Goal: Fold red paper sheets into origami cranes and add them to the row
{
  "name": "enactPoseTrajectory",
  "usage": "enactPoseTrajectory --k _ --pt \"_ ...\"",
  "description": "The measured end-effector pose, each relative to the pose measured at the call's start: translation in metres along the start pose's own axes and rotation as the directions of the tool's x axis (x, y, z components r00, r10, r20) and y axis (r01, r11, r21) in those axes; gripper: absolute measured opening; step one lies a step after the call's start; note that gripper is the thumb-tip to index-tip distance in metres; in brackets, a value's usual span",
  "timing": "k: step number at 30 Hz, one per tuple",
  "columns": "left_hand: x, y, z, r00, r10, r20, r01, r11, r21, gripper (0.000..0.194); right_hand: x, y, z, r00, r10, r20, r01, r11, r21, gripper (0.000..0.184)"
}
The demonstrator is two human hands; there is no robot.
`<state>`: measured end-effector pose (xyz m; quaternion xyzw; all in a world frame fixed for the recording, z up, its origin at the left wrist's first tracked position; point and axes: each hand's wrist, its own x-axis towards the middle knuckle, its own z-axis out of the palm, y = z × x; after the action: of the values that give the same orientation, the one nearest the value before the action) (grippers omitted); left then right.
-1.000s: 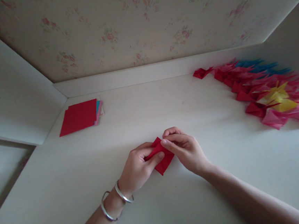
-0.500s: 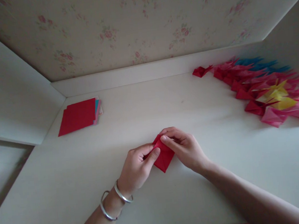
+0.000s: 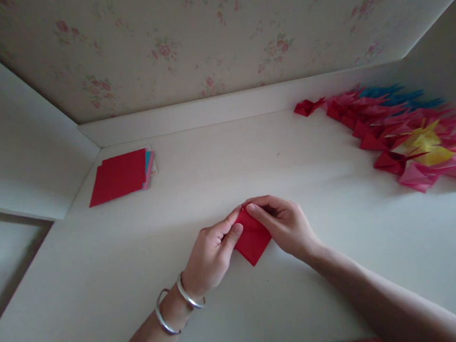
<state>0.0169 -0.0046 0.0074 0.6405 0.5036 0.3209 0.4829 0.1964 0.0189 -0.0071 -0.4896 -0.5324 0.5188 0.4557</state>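
A folded red origami paper (image 3: pixel 253 239), diamond-shaped with creases along its face, is held over the middle of the white tabletop, one corner pointing toward me. My left hand (image 3: pixel 213 255) pinches its left side, thumb on top and fingers behind. On the upper right edge, my right hand (image 3: pixel 286 224) also grips it, the thumb pressing near the far corner. The fingertips under the paper are hidden. Two silver bangles (image 3: pixel 189 294) circle my left wrist.
A stack of square paper (image 3: pixel 119 175), red on top with blue and pink beneath, lies at the back left. Several folded paper cranes (image 3: pixel 408 134) in red, pink, yellow and blue crowd the back right. White panels and a floral wall (image 3: pixel 216 39) border the white tabletop (image 3: pixel 82 290).
The red paper shows more of its front as a flatter diamond, its near corner slightly lower. My right hand has shifted slightly right; both hands keep their hold.
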Motion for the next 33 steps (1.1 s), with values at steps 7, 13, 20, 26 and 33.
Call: enactPoseTrajectory --k 7,13,20,26,33 --pt "-0.0007 -0.0012 0.0018 0.999 -0.009 -0.049 0.009 1.0 0.008 0.039 -0.0003 0.0034 0.0007 0.998 -0.047 -0.049 0.048 0.999 0.014 0.013" --pt "-0.0003 -0.0008 0.0041 0.996 0.005 -0.091 -0.007 1.0 -0.013 0.034 -0.0007 0.0017 0.0024 0.999 -0.026 -0.029 0.027 0.999 0.042 0.013" --pt "0.0004 0.0003 0.0042 0.987 -0.001 -0.158 -0.004 1.0 -0.031 0.026 -0.002 0.0041 0.006 0.998 -0.055 0.013 0.054 0.996 0.068 0.017" --pt "0.0011 -0.0022 0.0028 0.965 -0.049 -0.259 0.028 0.996 -0.082 0.023 -0.0047 0.0019 0.0028 0.872 -0.489 0.015 0.478 0.844 -0.245 0.011" --pt "0.0023 -0.0004 -0.0006 0.936 -0.106 -0.335 0.059 0.987 -0.147 0.024 -0.0066 -0.0001 -0.0037 0.697 -0.696 0.173 0.707 0.626 -0.328 0.022"
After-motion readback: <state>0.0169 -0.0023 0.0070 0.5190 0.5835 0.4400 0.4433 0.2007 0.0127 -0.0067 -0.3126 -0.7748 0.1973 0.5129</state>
